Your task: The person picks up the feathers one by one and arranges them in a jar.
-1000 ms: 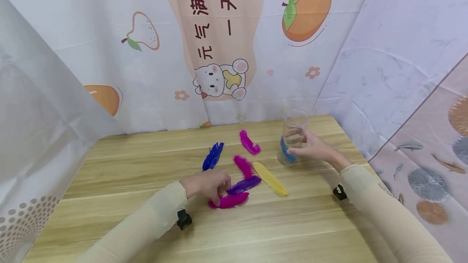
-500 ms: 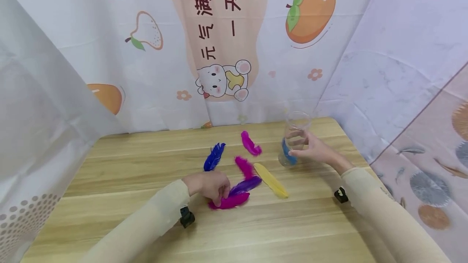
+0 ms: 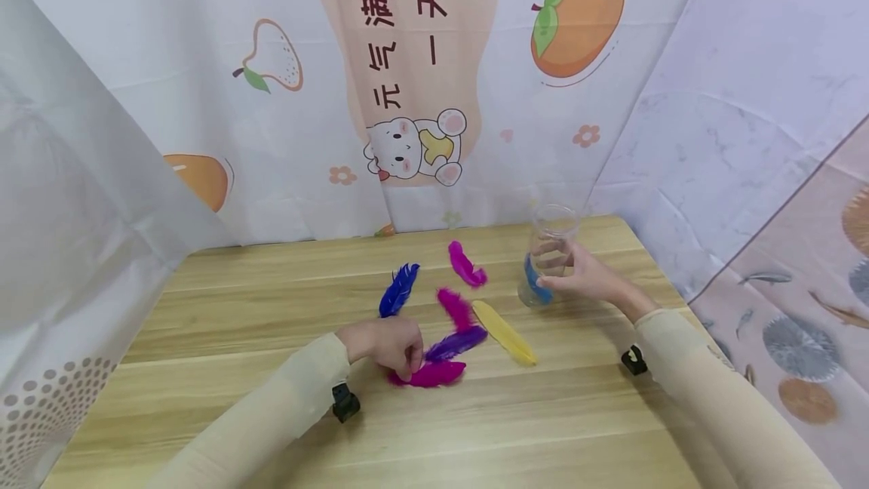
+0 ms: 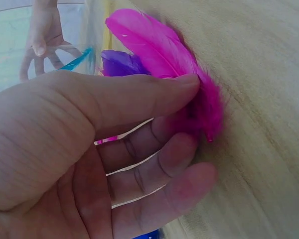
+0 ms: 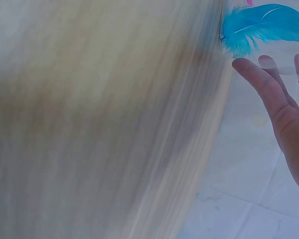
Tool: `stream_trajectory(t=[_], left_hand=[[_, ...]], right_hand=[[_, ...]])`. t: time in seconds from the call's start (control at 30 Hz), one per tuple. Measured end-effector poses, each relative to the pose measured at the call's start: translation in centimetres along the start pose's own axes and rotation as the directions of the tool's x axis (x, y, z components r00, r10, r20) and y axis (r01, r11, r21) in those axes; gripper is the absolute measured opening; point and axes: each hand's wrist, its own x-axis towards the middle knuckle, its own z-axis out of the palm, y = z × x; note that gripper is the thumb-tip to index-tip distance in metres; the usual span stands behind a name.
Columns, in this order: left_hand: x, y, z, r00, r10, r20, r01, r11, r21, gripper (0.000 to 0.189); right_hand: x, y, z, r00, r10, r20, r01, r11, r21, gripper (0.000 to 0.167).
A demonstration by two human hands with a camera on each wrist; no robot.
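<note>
My left hand pinches the quill end of a magenta feather lying on the table. In the left wrist view, the thumb lies across that feather, and the other fingers curl behind it. A purple feather lies just beyond it. At the right, my right hand grips a tall clear cup standing upright, its fingers wrapping the far side. Inside the cup leans a light blue feather. The right wrist view shows this feather close to the fingertips.
A dark blue feather lies beyond the left hand. Two more magenta feathers, one farther back and one nearer, lie mid-table beside a yellow feather. Printed curtains hang behind the wooden table.
The left thumb and fingers have drawn together on the magenta feather's end. The right hand and cup keep their place; the head view has shifted slightly.
</note>
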Motion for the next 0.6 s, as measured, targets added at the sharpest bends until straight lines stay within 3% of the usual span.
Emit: stream_trajectory(t=[0.27, 0.47, 0.6], left_hand=[[-0.2, -0.15, -0.14, 0.999, 0.039, 0.01, -0.039, 0.999, 0.028, 0.025], [-0.15, 0.0, -0.38, 0.995, 0.088, -0.052, -0.087, 0.996, 0.026, 0.013], [0.36, 0.47, 0.03, 0.989, 0.118, -0.092, -0.116, 0.993, 0.029, 0.031]], right_hand=[[0.06, 0.18, -0.06, 1.0, 0.021, 0.0, -0.021, 1.0, 0.008, 0.084], [0.11, 0.12, -0.09, 1.0, 0.016, 0.001, -0.016, 1.0, -0.007, 0.085], [0.13, 0.05, -0.12, 1.0, 0.011, 0.005, -0.011, 0.999, -0.033, 0.086]])
